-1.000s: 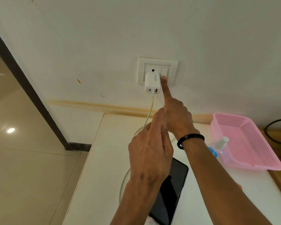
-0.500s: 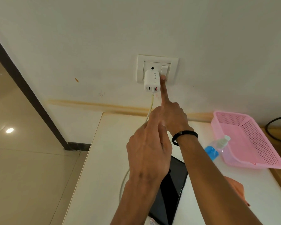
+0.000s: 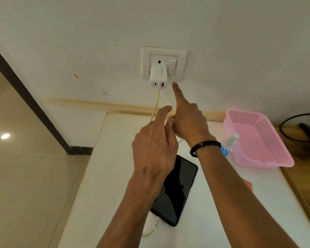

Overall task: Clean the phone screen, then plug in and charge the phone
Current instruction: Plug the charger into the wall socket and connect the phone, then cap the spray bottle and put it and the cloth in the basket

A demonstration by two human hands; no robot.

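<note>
- Just under the wall socket (image 3: 164, 63), the right hand (image 3: 188, 122) has come off the switch (image 3: 172, 65). Half a second back its index fingertip (image 3: 174, 85) was pressed right on the rocker; now it sits a bit below the plate, touching nothing.
- Grip-wise: the right hand has the index out straight and the other fingers curled in, holding nothing. The left hand (image 3: 154, 151) hangs loose beside it, fingers relaxed with the index reaching forward, also empty. It has barely moved.
- Charger (image 3: 158, 77) is seated in the socket, with the cable (image 3: 156, 106) running down from its underside behind the hands and coming out again at the phone's near end.
- Phone (image 3: 175, 192) lies flat on the tabletop (image 3: 104, 176), screen up and dark, partly hidden under the left forearm. The cable looks plugged in there, but can't say for sure.
- My read: the switch press is done and the hand is backing off, so power should be on. The screen shows no charging sign, so I'd check that before calling it finished.
- Off to the right: pink basket (image 3: 258, 138), a spray bottle (image 3: 229, 142) right against it, and a bit of orange cloth (image 3: 247, 185) peeking out past the right forearm.
</note>
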